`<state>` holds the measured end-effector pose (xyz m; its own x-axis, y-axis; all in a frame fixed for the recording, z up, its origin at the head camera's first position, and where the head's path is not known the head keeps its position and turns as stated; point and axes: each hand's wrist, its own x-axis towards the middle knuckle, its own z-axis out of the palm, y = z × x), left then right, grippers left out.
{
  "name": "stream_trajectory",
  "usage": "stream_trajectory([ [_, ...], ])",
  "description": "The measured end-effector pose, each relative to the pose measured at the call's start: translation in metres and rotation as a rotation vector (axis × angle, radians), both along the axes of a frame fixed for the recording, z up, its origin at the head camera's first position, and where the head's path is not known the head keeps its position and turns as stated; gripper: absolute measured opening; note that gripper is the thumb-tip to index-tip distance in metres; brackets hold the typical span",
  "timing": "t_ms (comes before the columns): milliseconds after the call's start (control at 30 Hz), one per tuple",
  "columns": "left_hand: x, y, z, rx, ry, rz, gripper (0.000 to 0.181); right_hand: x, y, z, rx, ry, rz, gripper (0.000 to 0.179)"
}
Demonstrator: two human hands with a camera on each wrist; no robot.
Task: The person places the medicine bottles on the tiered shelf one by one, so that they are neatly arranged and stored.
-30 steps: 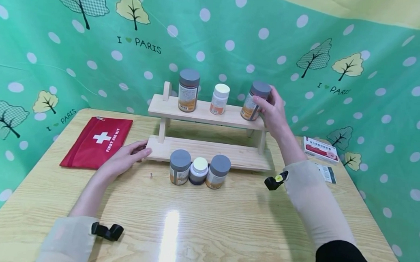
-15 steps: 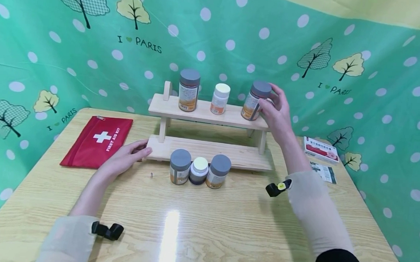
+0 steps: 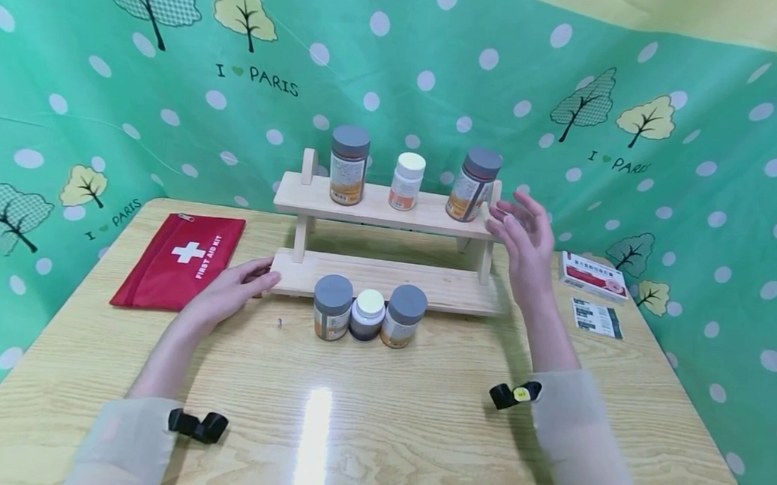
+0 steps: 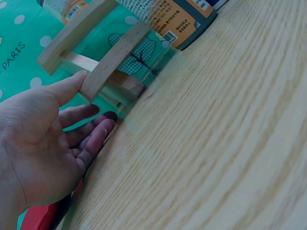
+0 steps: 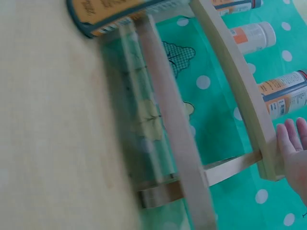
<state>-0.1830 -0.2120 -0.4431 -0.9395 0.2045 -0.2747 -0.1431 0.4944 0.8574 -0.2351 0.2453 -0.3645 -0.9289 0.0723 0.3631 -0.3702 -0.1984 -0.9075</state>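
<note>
A two-tier wooden shelf (image 3: 386,280) stands on the table. My left hand (image 3: 232,292) is at its left end; in the left wrist view the thumb touches the end of a plank (image 4: 115,62) and the other fingers are loosely bent below. My right hand (image 3: 527,245) is beside the top tier's right end, holding nothing, fingers spread. Nearest to it is a grey-capped supplement bottle (image 3: 474,184), upright on that tier. A white pill bottle (image 3: 407,184) and another grey-capped bottle (image 3: 349,166) stand farther left on the same tier.
Two grey-capped bottles (image 3: 333,310) with a small white-capped bottle (image 3: 367,316) between them stand in front of the lower tier. A red first aid pouch (image 3: 184,262) lies at left. At right lie a medicine box (image 3: 592,277) and a printed packet (image 3: 597,319).
My right hand has let go of the right grey-capped bottle and drawn back to the right and toward me. That bottle stays on the top tier. My left hand has not moved.
</note>
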Motion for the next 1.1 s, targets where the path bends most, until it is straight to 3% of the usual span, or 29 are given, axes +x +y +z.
stream_trajectory([
  [167,-0.002,0.000,-0.003,-0.001,0.005,-0.007,0.087,0.017,-0.004,-0.015,0.015,0.031,0.004,0.038],
  [433,-0.003,0.002,-0.004,-0.004,0.007,-0.017,0.085,0.031,-0.013,-0.040,0.154,0.013,0.112,0.031],
  [733,-0.001,-0.001,0.000,-0.038,0.025,-0.007,0.089,0.029,-0.021,-0.045,0.388,-0.108,0.313,0.039],
  [1100,0.000,0.000,-0.001,-0.020,0.033,-0.025,0.087,0.037,-0.031,-0.045,0.585,-0.105,0.494,0.050],
])
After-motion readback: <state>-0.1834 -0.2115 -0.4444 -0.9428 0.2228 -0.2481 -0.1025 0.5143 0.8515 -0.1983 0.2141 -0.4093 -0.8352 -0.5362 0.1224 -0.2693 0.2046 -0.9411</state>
